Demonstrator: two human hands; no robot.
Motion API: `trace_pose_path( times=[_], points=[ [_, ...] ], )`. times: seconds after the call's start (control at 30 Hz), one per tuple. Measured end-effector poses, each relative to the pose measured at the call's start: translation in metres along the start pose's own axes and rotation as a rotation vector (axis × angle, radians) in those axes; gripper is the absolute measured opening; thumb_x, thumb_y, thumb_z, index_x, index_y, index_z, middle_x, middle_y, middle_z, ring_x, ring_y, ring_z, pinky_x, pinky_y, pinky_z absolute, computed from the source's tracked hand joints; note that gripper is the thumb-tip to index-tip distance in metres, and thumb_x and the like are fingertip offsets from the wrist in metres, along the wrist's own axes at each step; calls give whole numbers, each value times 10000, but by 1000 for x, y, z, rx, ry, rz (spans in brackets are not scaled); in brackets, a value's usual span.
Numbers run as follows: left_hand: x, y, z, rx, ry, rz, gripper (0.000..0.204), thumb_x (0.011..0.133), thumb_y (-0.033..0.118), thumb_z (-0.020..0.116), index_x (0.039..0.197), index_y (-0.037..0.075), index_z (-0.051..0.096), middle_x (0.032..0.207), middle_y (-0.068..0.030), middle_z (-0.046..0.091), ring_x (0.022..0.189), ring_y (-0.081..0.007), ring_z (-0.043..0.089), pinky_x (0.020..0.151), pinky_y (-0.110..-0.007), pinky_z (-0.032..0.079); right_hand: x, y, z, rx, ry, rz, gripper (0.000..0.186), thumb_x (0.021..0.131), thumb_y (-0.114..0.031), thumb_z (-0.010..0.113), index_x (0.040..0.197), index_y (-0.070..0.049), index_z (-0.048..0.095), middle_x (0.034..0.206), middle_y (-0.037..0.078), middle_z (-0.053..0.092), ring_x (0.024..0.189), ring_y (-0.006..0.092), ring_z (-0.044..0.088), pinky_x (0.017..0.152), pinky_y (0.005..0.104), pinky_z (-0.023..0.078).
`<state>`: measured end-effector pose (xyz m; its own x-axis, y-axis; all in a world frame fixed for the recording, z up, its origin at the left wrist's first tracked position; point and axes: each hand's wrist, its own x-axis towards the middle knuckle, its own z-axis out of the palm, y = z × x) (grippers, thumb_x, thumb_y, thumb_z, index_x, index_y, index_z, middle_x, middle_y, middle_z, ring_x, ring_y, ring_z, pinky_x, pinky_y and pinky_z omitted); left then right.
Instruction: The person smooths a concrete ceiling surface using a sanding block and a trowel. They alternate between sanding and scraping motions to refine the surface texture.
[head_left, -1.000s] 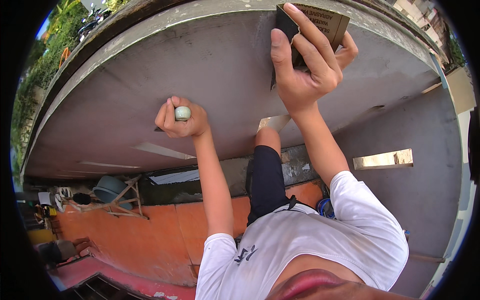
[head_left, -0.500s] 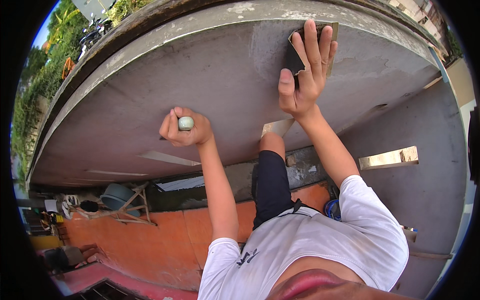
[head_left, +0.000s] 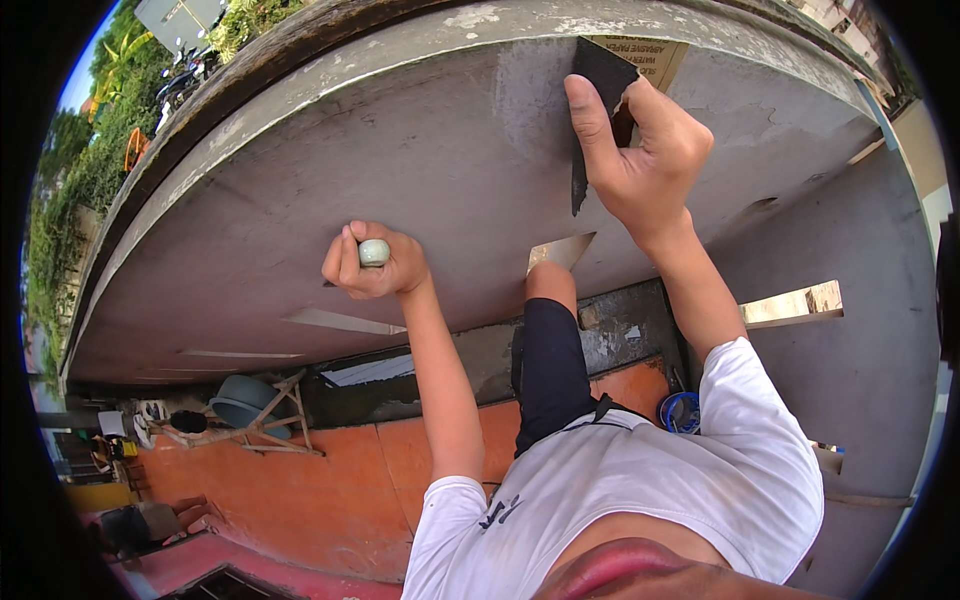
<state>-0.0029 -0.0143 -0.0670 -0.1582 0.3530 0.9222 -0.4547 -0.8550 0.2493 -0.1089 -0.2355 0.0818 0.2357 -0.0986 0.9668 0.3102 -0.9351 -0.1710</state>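
My right hand (head_left: 650, 160) grips a sheet of sandpaper (head_left: 605, 78) near the top of a grey plastered wall (head_left: 450, 150). The sheet is bent, its dark grit side by my thumb and part of its tan backing showing beyond my knuckles. Lower and to the left, my left hand (head_left: 398, 268) is wrapped round a tool with a rounded, pale green handle (head_left: 374, 252). Only the handle's end and a small dark bit past my fingers show. What the tool's working end looks like is hidden.
The wall's weathered top ledge (head_left: 400, 45) curves across the view. Slots pierce the wall, one near my knee (head_left: 550, 283). A grey basin (head_left: 245, 402) rests on a wooden stand (head_left: 280, 425) at left. A blue-rimmed bucket (head_left: 682, 410) stands on the orange floor (head_left: 340, 490); another person's legs (head_left: 185, 515) show far left.
My right hand has gone from lying flat over the sandpaper to closing round it, with the sheet now bent off the wall. My left hand has hardly moved.
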Motion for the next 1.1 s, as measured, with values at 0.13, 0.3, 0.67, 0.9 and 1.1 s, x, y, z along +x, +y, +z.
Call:
trace_pose_path(
  times=[0.13, 0.3, 0.67, 0.9, 1.1],
  points=[
    [0, 2, 1, -11, -3, -11, 131, 957, 26, 688, 1014, 22, 570, 908, -105, 589, 740, -231, 616, 618, -362, 522, 22, -11, 15, 47, 110, -77, 399, 854, -257, 815, 629, -106, 522, 492, 26, 436, 391, 191, 422, 395, 324, 310],
    [0, 2, 3, -28, 11, -19, 130, 954, 12, 684, 1014, 16, 569, 918, -111, 591, 751, -238, 615, 634, -365, 520, 8, -22, 32, -13, 139, -95, 323, 854, -240, 793, 649, -125, 571, 468, 22, 444, 383, 189, 435, 382, 319, 308],
    [-1, 1, 0, -15, 3, -13, 129, 956, 26, 684, 1005, 7, 566, 923, -108, 590, 762, -242, 617, 659, -369, 536, 8, -26, 42, 114, 154, 3, 246, 904, -208, 772, 759, -64, 633, 428, 11, 448, 337, 171, 438, 357, 313, 298],
    [1, 4, 5, -36, 29, -13, 128, 971, 57, 681, 1022, 27, 567, 903, -94, 580, 745, -221, 597, 624, -355, 499, -77, 21, 25, 5, 132, 119, 288, 918, -222, 776, 755, -23, 646, 417, 10, 451, 320, 137, 444, 363, 278, 304],
    [0, 7, 2, -4, 9, -9, 122, 977, 63, 675, 1024, 20, 571, 911, -106, 586, 770, -229, 593, 664, -372, 504, -17, 50, -20, 134, 337, 391, 387, 976, -206, 729, 677, -58, 532, 442, 40, 490, 349, 121, 459, 380, 279, 325]
  ],
)
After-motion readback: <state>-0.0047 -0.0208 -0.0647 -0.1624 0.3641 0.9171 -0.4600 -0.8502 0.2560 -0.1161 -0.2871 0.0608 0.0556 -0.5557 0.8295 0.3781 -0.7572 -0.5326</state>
